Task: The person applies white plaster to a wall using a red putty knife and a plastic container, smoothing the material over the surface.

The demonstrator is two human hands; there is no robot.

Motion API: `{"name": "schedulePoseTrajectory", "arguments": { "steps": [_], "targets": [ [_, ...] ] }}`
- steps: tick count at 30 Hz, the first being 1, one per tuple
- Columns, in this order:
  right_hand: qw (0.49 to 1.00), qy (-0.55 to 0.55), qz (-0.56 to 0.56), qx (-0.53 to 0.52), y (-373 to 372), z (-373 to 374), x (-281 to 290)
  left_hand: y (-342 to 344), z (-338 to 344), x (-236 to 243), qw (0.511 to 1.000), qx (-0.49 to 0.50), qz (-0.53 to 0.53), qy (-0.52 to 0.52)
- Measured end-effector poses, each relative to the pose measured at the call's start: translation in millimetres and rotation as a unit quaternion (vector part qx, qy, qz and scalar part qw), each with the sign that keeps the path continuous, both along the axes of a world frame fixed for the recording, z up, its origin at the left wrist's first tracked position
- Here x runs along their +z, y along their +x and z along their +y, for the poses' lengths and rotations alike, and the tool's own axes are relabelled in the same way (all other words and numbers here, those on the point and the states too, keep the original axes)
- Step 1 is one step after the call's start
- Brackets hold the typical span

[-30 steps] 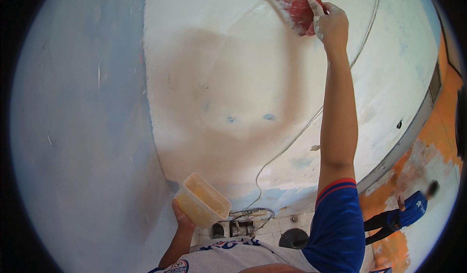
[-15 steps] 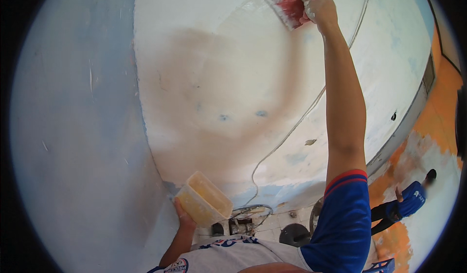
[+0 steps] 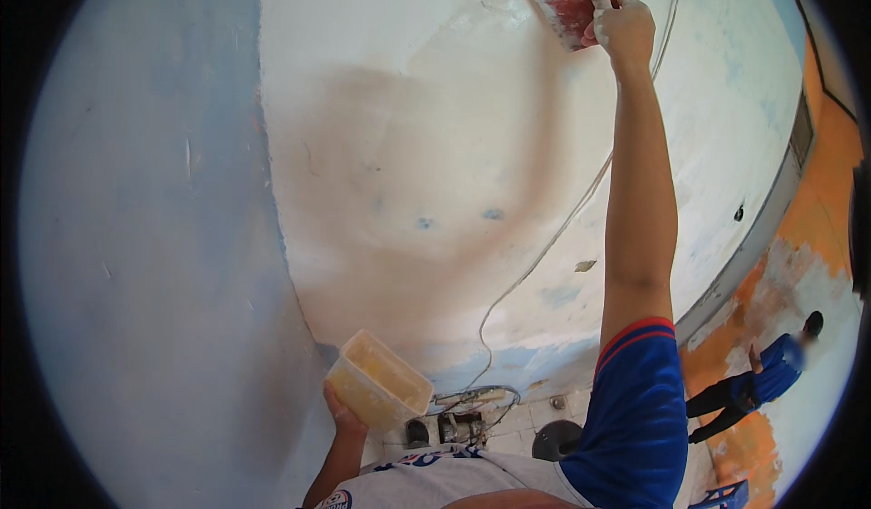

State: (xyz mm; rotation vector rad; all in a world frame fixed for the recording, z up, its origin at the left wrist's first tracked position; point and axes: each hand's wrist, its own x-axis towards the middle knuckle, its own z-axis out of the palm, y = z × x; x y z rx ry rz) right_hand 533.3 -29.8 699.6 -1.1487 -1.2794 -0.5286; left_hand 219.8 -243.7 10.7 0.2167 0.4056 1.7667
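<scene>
High on the white wall (image 3: pixel 435 137), my right hand (image 3: pixel 626 30) grips a red putty scraper (image 3: pixel 564 5) with a wide blade. White filler smears the blade and my fingers, and the blade lies against or very near the wall. A wet-looking patch of filler (image 3: pixel 485 19) shows just left of the blade. Low in front of me, my left hand (image 3: pixel 345 409) holds a rectangular translucent plastic tub (image 3: pixel 386 382) from its left side. The tub is tilted, with pale yellowish residue inside.
A blue-grey wall (image 3: pixel 154 237) meets the white one at left. A loose cable (image 3: pixel 544 253) runs down the white wall. Below are tangled cords, a dark round bucket (image 3: pixel 555 440) and tiled floor (image 3: pixel 513 445). Another person in blue (image 3: pixel 771 368) stands at right by an orange, patchy wall (image 3: pixel 739 346).
The scraper and my right hand have shifted to the right across the wall. The tub in my left hand has tilted slightly. The other person has moved a little.
</scene>
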Motion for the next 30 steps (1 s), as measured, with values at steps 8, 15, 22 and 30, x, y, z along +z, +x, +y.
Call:
{"name": "schedulePoseTrajectory", "arguments": {
  "steps": [8,15,22,30],
  "targets": [
    [1.0,0.008,0.004,-0.015,-11,7,2,-1,-10,0,0.999,0.001,0.034,-0.022],
    [0.999,0.023,-0.033,0.027,-8,29,-8,0,-18,9,1.0,-0.017,0.008,0.003],
    [0.934,-0.102,0.128,0.318,8,7,-10,-4,-30,20,0.999,-0.019,0.013,0.041],
    [0.956,-0.025,0.135,0.26,1,0,1,-4,-31,16,1.0,-0.006,0.007,0.028]
  ]
}}
